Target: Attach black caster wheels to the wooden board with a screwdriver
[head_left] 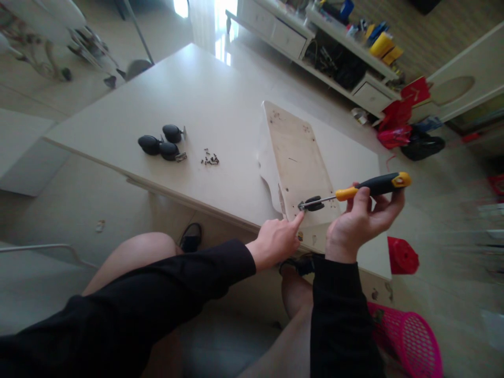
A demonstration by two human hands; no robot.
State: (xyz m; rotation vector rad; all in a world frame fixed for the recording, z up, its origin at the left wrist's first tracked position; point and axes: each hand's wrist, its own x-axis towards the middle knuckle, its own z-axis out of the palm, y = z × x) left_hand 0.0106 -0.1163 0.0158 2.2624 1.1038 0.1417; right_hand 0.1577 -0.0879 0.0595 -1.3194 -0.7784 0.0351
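My right hand grips a screwdriver with a black and yellow handle, its shaft pointing left to a black caster wheel mounted at the near end of a pale wooden board. My left hand reaches in from the left, its forefinger tip touching the caster's base plate right by the screwdriver tip. The board lies flat on a cream table, with its near end at the table's front edge.
Three loose black caster wheels and a small pile of dark screws lie on the table's left part. A pink mesh basket and a red object sit on the floor at right. A cluttered white shelf unit stands behind.
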